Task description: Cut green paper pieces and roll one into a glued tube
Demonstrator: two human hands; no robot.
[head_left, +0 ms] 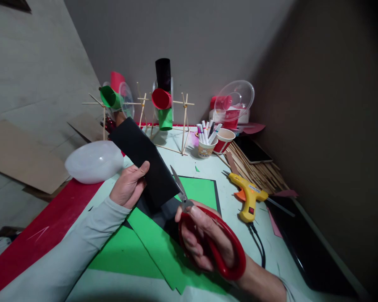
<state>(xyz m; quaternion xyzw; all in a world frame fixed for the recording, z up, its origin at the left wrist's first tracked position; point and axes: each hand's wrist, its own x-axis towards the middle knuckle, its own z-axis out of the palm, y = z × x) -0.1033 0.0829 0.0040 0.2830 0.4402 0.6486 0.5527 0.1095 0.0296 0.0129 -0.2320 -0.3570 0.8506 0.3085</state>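
Observation:
My left hand (129, 184) is closed on a strip of black paper (145, 155), thumb on top, and holds it up off the table. Red-handled scissors (225, 256) are in my right hand (204, 235), with fingers through the loops. Their blades are apart, close to the lower right corner of the black paper; whether they touch it I cannot tell. Beneath both hands lie green sheets (157, 247), with more dark paper between them.
Behind stand stick frames (185, 121) carrying coloured paper tubes (161, 99). A bowl (94, 161) is at left. Right are a cup of markers (208, 147), a yellow glue gun (248, 195) with its cord, wooden sticks (255, 167) and a black tablet-like slab (308, 247).

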